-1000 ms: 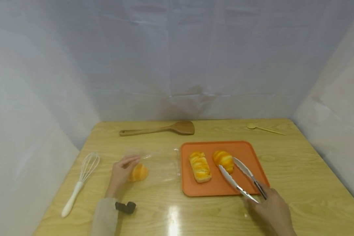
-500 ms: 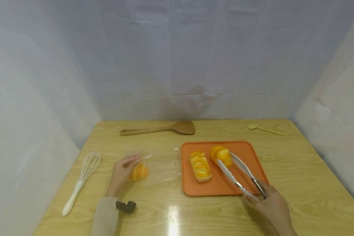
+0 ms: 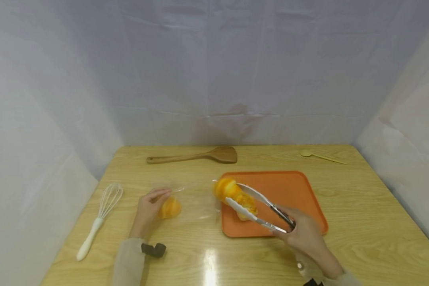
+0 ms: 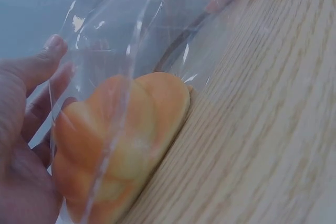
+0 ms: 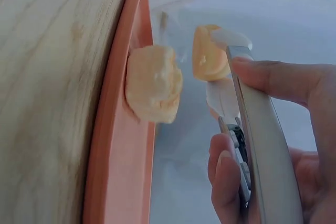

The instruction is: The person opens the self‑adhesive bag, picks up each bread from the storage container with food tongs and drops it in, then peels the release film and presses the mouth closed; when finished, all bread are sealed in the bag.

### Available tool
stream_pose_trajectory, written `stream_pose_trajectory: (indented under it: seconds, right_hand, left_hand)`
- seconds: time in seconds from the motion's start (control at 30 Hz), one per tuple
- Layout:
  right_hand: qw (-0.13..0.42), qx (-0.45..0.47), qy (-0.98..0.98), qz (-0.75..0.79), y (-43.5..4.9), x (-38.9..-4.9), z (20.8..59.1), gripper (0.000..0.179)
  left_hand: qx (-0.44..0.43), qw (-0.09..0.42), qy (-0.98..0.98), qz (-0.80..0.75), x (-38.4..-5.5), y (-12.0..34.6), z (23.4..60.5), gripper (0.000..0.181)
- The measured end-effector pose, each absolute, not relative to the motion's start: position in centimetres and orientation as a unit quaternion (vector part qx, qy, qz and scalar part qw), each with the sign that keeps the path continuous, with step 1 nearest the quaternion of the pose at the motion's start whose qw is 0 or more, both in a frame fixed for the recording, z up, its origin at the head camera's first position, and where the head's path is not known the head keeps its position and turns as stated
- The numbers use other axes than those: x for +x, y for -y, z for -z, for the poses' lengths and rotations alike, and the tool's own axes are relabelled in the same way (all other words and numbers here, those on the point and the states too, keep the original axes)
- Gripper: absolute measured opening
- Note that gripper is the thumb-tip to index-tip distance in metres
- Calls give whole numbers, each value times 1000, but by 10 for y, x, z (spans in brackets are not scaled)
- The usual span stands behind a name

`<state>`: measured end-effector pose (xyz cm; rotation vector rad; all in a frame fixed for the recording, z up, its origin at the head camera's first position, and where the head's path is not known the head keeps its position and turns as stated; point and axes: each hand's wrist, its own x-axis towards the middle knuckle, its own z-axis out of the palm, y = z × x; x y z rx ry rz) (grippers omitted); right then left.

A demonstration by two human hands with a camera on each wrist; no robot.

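My right hand (image 3: 304,234) grips metal tongs (image 3: 281,215) with pale scalloped tips. Between the tips is a golden striped bread roll (image 3: 224,188), raised over the left side of the orange tray (image 3: 286,190). In the head view it partly covers a braided loaf (image 3: 249,203) lying on that tray; the right wrist view shows the roll (image 5: 206,56) up off the tray. My left hand (image 3: 148,206) pinches a clear plastic bag (image 3: 200,202) lying left of the tray. Another roll (image 4: 110,135) sits inside the bag, close to my left palm.
A white-handled whisk (image 3: 97,226) lies on the table (image 3: 186,258) at the far left. Along the back are a wooden spatula (image 3: 221,155) and a small yellowish spoon (image 3: 307,153). Pale sheeting rises behind and at both sides.
My right hand has carried the roll in the tongs from the middle of the tray up and left, across the loaf to the tray's left edge. My left hand stays on the bag.
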<state>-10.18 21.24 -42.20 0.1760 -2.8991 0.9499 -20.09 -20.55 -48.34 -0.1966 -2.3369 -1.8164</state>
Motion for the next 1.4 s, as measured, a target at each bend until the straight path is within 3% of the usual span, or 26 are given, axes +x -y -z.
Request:
stream_pose_trajectory:
  seconds: [0.4, 0.87, 1.4]
  right_hand:
    - [-5, 131, 951, -282, -182, -143, 424, 61]
    - [36, 238, 938, -251, -197, -161, 413, 60]
    - [0, 244, 951, -189, -173, -181, 411, 60]
  left_hand:
    - [-64, 78, 786, 611, -201, 206, 483, 25]
    - [-74, 75, 775, 623, -200, 206, 485, 28]
    - [-67, 56, 780, 620, -201, 203, 484, 30]
